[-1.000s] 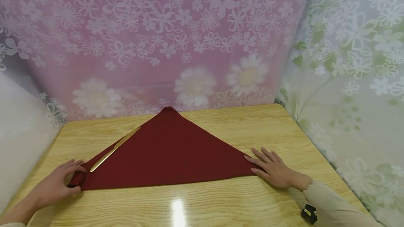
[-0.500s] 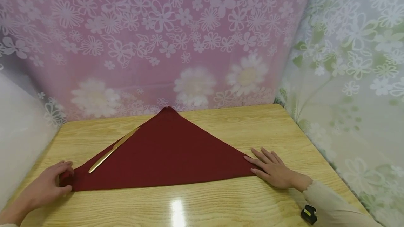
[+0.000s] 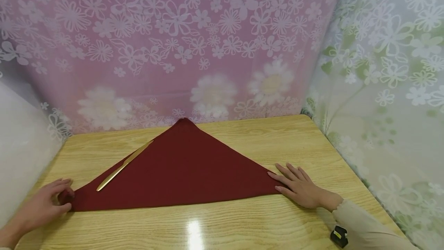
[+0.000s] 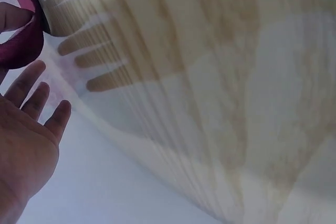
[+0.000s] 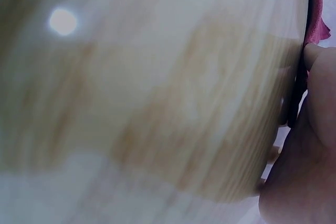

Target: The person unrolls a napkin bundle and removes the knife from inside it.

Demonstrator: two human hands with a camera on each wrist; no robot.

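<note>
A dark red cloth napkin (image 3: pixel 180 173) lies as a wide triangle on the wooden table, its peak at the back edge. Along its left slope rests a gold table knife (image 3: pixel 123 167), slanting with that edge. My left hand (image 3: pixel 43 207) pinches the napkin's left corner between thumb and index finger; in the left wrist view, the cloth (image 4: pixel 26 43) curls up between them while the other fingers (image 4: pixel 37 100) stand apart from it. At the right corner, my right hand (image 3: pixel 301 188) rests flat with fingers spread, thumb and fingertips on the cloth.
The light wooden table (image 3: pixel 222 227) meets a pink floral curtain (image 3: pixel 173 49) at the back. A pale floral curtain (image 3: pixel 388 88) hangs along the right side, and a whitish sheet (image 3: pixel 24 126) on the left. A black clip-like object (image 3: pixel 338 236) sits at the right sleeve.
My left hand has drawn the napkin's left corner outward to the left, straightening that end. The knife has shifted very slightly with the cloth. My right hand stays in place.
</note>
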